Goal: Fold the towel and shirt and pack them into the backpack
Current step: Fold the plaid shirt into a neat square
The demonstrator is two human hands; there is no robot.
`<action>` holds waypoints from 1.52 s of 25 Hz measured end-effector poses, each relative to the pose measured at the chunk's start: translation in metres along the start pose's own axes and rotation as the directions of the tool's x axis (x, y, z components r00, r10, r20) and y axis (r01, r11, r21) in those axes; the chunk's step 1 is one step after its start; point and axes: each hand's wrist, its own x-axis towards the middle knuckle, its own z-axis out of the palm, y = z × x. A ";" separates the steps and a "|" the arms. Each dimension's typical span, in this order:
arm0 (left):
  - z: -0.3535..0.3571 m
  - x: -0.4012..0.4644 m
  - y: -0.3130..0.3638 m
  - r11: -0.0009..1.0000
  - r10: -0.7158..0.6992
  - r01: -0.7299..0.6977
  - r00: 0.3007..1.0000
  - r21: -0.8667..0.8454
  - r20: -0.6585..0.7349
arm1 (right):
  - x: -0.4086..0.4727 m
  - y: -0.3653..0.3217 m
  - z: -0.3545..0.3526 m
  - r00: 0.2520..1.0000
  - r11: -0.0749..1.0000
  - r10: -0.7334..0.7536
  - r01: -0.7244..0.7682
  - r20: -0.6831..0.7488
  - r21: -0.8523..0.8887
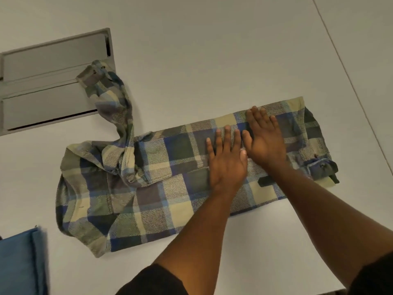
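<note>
Items: one plaid shirt (pixel 148 188), two hands, one blue fabric item (pixel 21 262), one grey recessed hatch (pixel 53 81), one white table (pixel 212 50).

Shirt: lies across the middle of the table, partly folded into a long band. One sleeve (pixel 112 99) trails to the far left, its cuff resting on the hatch; a second buttoned cuff (pixel 321 167) lies at the right end.

Left hand (pixel 226 160): flat, fingers straight and slightly spread, pressing the shirt's middle.

Right hand (pixel 264 137): flat, fingers straight and close together, pressing the shirt just right of the left hand, the two touching.

Blue fabric item: near left corner, cut off by the frame; contents cannot be told.
</note>
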 end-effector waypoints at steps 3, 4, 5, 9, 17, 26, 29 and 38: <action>0.005 -0.002 -0.002 1.000 0.013 -0.013 0.999 0.007 -0.034 | 0.000 0.001 -0.001 1.000 1.000 -0.015 0.015 0.021 0.024; 0.005 -0.001 -0.001 1.000 0.008 -0.008 0.999 -0.003 -0.043 | 0.000 0.003 -0.002 0.998 0.999 -0.045 0.044 0.038 0.031; 0.005 0.000 -0.001 1.000 0.002 -0.003 0.999 -0.010 -0.049 | -0.002 0.009 -0.005 0.996 0.997 -0.077 0.076 0.054 0.029; 0.006 -0.003 -0.001 1.000 0.007 -0.008 0.997 -0.015 -0.074 | -0.007 0.042 -0.017 0.998 0.997 0.007 -0.003 0.058 -0.074; 0.006 -0.002 0.000 1.000 -0.003 0.002 0.998 -0.013 -0.062 | -0.019 0.049 -0.050 0.733 0.752 0.658 -0.631 -0.170 0.189; 0.007 -0.003 -0.001 1.000 0.005 -0.005 0.998 -0.004 -0.061 | -0.007 0.071 -0.072 0.671 0.638 0.733 -0.620 -0.112 0.457; 0.008 -0.002 0.001 1.000 0.004 -0.005 0.999 -0.007 -0.051 | -0.014 0.027 -0.059 0.840 0.856 0.465 -0.347 -0.279 0.384; 0.006 -0.002 0.002 1.000 0.007 -0.007 0.999 -0.008 -0.035 | -0.037 -0.007 0.003 0.998 0.997 0.056 -0.054 -0.033 0.053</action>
